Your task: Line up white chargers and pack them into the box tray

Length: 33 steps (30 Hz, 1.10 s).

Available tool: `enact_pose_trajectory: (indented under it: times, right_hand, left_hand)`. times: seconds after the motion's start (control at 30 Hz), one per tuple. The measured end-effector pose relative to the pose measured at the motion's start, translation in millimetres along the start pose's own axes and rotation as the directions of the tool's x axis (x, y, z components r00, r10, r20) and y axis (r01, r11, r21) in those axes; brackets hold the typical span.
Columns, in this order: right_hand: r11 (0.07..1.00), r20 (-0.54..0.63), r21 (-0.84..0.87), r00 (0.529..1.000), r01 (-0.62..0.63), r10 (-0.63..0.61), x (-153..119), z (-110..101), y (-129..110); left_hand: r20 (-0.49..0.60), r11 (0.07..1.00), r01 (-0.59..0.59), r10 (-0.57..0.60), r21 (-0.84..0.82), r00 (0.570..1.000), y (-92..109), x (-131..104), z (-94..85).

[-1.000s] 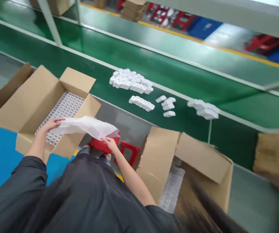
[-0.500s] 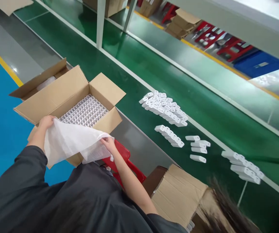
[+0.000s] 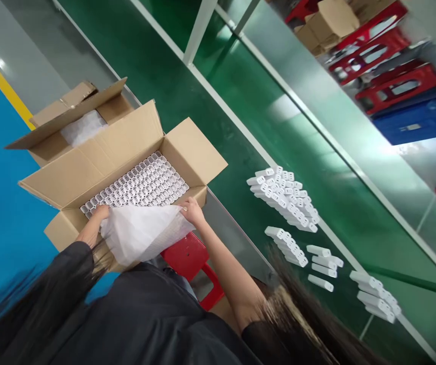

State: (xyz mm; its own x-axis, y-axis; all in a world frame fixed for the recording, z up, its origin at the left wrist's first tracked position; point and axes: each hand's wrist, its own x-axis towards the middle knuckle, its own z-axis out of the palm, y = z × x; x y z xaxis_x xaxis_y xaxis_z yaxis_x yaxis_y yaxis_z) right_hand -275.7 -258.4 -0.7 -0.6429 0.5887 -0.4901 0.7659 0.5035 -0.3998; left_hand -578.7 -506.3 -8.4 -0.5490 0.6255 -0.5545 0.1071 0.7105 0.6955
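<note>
An open cardboard box (image 3: 100, 167) in front of me is packed with close rows of small white plastic pieces (image 3: 137, 180). Across its near side hangs a translucent white packing sheet (image 3: 142, 230), stretched between my two hands. My left hand (image 3: 102, 213) grips the sheet's left edge, inside the near left part of the box beside the rows. At the near right side, my right hand (image 3: 192, 210) pinches the sheet's right corner close to the box wall. The sheet covers part of the near wall.
Behind it stands a second open box (image 3: 117, 109) with white wrapping inside. A red stool (image 3: 187, 256) is under the box's near right. White plastic blocks (image 3: 286, 197) lie in groups on the green surface (image 3: 236, 213) to the right. Red stools (image 3: 396, 86) and a blue crate (image 3: 419, 119) are farther off.
Both hands have moved the sheet farther over the box. My left hand now reaches inside it, and my right hand has come to its right wall. The camera view has turned.
</note>
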Motion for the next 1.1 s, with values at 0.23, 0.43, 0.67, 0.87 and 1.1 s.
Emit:
enact_pose_trajectory:
  times: [0.23,0.43,0.67,0.87,1.1]
  right_hand:
    - [0.992,0.118,-0.114,0.991,-0.055,0.068,106.1,-29.4,-28.9]
    - [0.990,0.100,-0.130,0.994,0.060,-0.047,168.9,-11.3,-88.4]
    - [0.940,0.123,-0.107,0.942,0.324,-0.311,168.4,0.6,-111.8]
    - [0.896,0.194,-0.170,0.905,0.411,-0.378,93.6,14.3,-94.5]
    - [0.820,0.566,-0.326,0.792,0.471,-0.230,45.6,36.5,-61.7]
  left_hand:
    - [-0.075,0.990,-0.132,0.135,0.044,0.988,7.1,-38.6,50.6]
    - [0.063,0.999,-0.037,0.037,-0.005,0.997,-3.6,-72.2,117.6]
    - [0.160,0.966,0.211,-0.187,-0.151,0.969,-36.8,-44.4,102.6]
    - [0.036,0.910,0.342,-0.344,-0.235,0.938,-45.6,-11.0,38.2]
    - [-0.157,0.918,0.378,-0.359,0.120,0.920,-51.6,14.4,-46.2]
